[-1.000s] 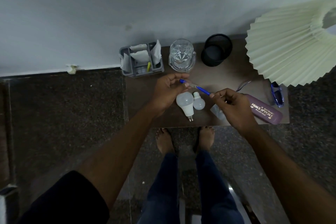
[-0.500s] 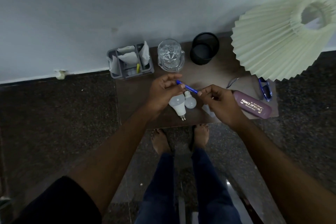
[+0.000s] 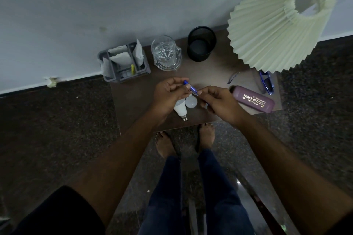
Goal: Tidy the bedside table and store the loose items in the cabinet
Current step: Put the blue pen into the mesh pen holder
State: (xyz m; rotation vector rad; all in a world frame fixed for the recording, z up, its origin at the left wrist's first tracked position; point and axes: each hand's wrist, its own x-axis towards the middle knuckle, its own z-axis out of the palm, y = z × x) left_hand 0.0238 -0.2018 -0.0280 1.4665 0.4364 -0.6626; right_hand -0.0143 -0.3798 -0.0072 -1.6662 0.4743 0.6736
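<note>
**Both hands on the blue pen above the desk**

We see the left hand [image 3: 168, 95] and the right hand [image 3: 219, 103] meeting over the middle of the dark brown desk [image 3: 137, 101], each clamped on one end of a blue pen [image 3: 191, 88]. The left thumb and fingers pinch its upper end, and the right fingertips pinch its lower end. The pen slants between them, held clear of the desk top.

Just below the pen lie two white light bulbs, side by side and touching: the larger bulb [image 3: 180, 108] with its metal cap pointing toward the desk's near edge, and the smaller bulb [image 3: 191, 102] to its right. Beside the right hand we find a purple spectacle case [image 3: 254, 101] printed "PRINCE OPTICALS", with blue-framed glasses [image 3: 266, 84] just beyond it.

Along the wall stand a grey organiser [image 3: 124, 63] stuffed with papers, a clear glass jug [image 3: 165, 53] and a black mesh pen holder [image 3: 200, 44]. A pleated pale lampshade [image 3: 267, 30] overhangs the desk's right end.
</note>
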